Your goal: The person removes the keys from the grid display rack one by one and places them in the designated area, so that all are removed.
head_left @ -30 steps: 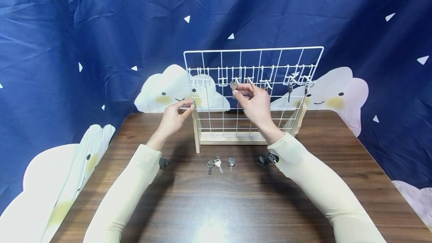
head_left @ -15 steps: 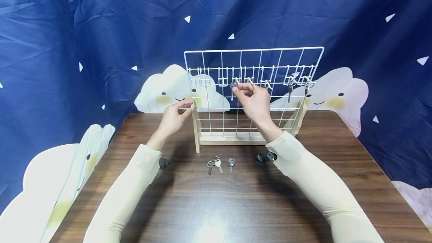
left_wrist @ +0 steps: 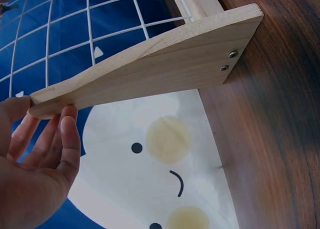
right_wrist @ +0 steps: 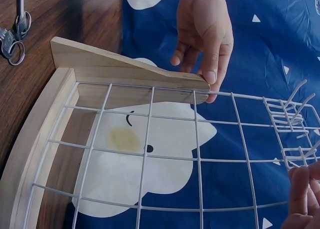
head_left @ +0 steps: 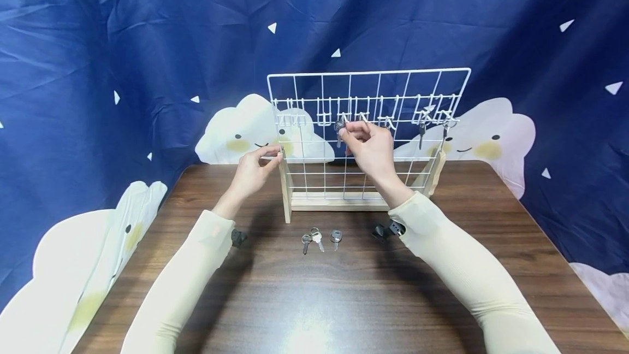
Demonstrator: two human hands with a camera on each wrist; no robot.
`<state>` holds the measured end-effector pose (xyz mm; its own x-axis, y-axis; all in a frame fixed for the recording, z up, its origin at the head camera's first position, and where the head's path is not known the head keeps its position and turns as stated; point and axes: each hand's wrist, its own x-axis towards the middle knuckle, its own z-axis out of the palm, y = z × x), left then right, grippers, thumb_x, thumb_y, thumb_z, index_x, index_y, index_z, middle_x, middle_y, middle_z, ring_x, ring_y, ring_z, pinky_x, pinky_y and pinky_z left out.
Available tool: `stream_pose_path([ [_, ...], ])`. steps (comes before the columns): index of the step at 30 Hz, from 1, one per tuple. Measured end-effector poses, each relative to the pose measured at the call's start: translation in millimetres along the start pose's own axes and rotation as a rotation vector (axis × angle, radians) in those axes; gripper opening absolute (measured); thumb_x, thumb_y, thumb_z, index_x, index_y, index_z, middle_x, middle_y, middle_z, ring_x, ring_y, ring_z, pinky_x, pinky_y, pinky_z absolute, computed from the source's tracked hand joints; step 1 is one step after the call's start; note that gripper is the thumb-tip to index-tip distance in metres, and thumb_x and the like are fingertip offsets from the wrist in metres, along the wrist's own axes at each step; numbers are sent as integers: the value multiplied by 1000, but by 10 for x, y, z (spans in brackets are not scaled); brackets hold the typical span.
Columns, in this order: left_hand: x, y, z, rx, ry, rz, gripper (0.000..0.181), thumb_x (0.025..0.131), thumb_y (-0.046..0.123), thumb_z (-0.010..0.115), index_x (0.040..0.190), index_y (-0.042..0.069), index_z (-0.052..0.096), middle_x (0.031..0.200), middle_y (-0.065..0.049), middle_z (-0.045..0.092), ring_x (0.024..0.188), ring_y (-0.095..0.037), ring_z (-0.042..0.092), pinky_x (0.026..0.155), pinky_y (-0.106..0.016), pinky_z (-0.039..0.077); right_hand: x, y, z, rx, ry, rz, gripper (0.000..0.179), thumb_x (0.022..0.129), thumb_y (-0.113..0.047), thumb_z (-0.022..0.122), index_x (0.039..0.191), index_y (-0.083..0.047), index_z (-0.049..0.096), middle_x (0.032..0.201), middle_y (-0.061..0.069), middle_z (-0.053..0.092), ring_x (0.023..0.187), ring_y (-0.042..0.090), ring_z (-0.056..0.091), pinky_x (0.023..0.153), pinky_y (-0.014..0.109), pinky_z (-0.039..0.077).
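My left hand (head_left: 250,171) pinches the top of the left wooden upright (head_left: 286,187) of a white wire grid rack (head_left: 314,172); in the left wrist view thumb and fingers lie on either side of the wood (left_wrist: 145,69). Up at the hook row, my right hand (head_left: 374,149) pinches a small key (head_left: 339,134) by a white hook. Whether the key's ring is on that hook cannot be made out. On the table before the rack lie three keys with rings: a dark one (head_left: 306,243), a silver one (head_left: 318,240) and another (head_left: 336,239).
Several white wire hooks (head_left: 324,119) hang along the grid. Further keys hang at the right, among them a dark key (head_left: 422,135). The brown wooden table (head_left: 314,294) carries the rack, and a blue cloth (head_left: 172,42) with clouds stands behind it.
The key at my right hand has turned, and its blade now shows pointing down beside the thumb. My right hand has shifted only slightly. The left hand has stayed on the upright.
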<state>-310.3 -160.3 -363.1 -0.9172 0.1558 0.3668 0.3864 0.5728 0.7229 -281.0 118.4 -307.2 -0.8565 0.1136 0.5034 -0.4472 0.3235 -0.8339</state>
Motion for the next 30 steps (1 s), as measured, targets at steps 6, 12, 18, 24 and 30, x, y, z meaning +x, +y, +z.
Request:
stream_pose_path([
  [6,-1,2,-4,4,6,8,33,97,28,67,126,13,68,121,-12,73,103,-32,73,91,-43,60,-6,-6,-18,7,-7,-13,21,88,-22,76,99,-4,76,88,19,77,47,1,61,55,15,52],
  [12,-2,-8,-3,9,6,14,33,97,28,67,126,12,68,121,-13,73,102,-32,73,91,-44,60,-28,-5,-36,47,-22,-10,20,88,-21,77,98,-4,76,77,-2,75,51,3,62,57,19,56],
  [18,-7,-11,-3,9,5,12,33,97,28,67,126,12,68,120,-13,73,102,-33,73,90,-44,60,-54,-4,-69,92,-33,-1,19,87,-18,76,98,-2,74,74,-14,70,54,4,64,59,26,60],
  [24,-4,-15,-1,-1,6,21,33,97,26,67,126,11,68,120,-14,72,103,-35,73,92,-44,59,-113,-46,-113,67,-43,-12,21,88,-22,77,99,-4,75,76,-5,73,55,11,65,55,21,55],
  [30,-1,-14,-3,4,7,25,33,97,27,67,126,11,68,120,-14,73,102,-35,73,92,-44,59,-164,-65,-145,89,-55,-19,23,87,-23,78,100,-3,75,75,-3,73,53,12,64,49,18,49],
])
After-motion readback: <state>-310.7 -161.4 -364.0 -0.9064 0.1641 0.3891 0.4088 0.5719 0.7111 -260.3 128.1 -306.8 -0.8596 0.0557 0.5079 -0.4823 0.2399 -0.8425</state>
